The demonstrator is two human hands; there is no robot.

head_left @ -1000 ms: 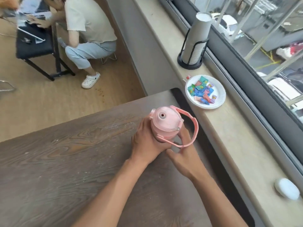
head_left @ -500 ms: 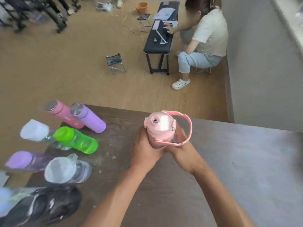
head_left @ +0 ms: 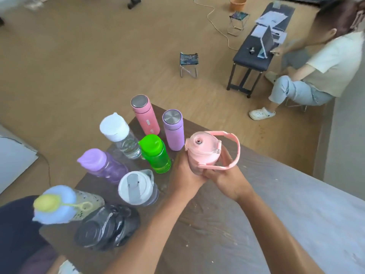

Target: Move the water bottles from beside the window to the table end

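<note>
Since a moment ago, the pink handled bottle (head_left: 203, 153) has come close to the bottle cluster at the table (head_left: 296, 210) end. The left hand (head_left: 185, 175) and right hand (head_left: 227, 175) both wrap it in a closed grip, just beside the green bottle (head_left: 156, 157) and purple flask (head_left: 173, 129). The pink flask (head_left: 145, 115) carries small marks, unreadable. A seated person (head_left: 324, 64) works beyond.

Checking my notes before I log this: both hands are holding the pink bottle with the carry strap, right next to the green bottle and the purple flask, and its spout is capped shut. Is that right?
Not quite: the head view shows the spout open, an uncovered hole in the lid of the pink bottle. The rest holds: the left hand and right hand both grip it, beside the green bottle and purple flask.
</note>
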